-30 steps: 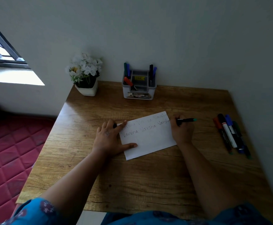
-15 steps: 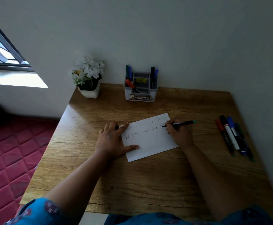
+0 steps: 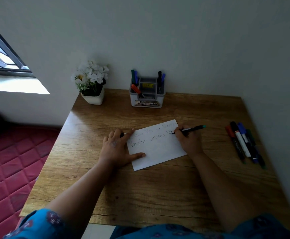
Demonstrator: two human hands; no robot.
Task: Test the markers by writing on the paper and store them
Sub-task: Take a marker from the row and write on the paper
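From the head camera we look down at a brown wooden table (image 3: 140, 187), and we tell every place from the white paper (image 3: 158, 150) that lies in the middle of it. Our right hand (image 3: 189, 141) rests on the right edge of the paper and is closed around a black marker (image 3: 189, 129) with a teal end. The tip of that marker touches the paper near its right edge, at the end of the second line of words. Our left hand (image 3: 115, 149) lies flat on the left edge of the paper with the fingers spread wide, and the thumb reaches onto the sheet. A small dark thing (image 3: 122, 134) peeks out between the fingers of that hand; we cannot tell for sure what it is. Two lines of writing (image 3: 146, 139) run across the top part of the paper. Well to the right of the paper, a bunch of markers (image 3: 244, 142) lies side by side on the table. Behind the paper, against the wall, stands a grey holder (image 3: 147, 100) with some markers standing in it. Behind the paper and to the left sits a white pot of white flowers (image 3: 92, 83).
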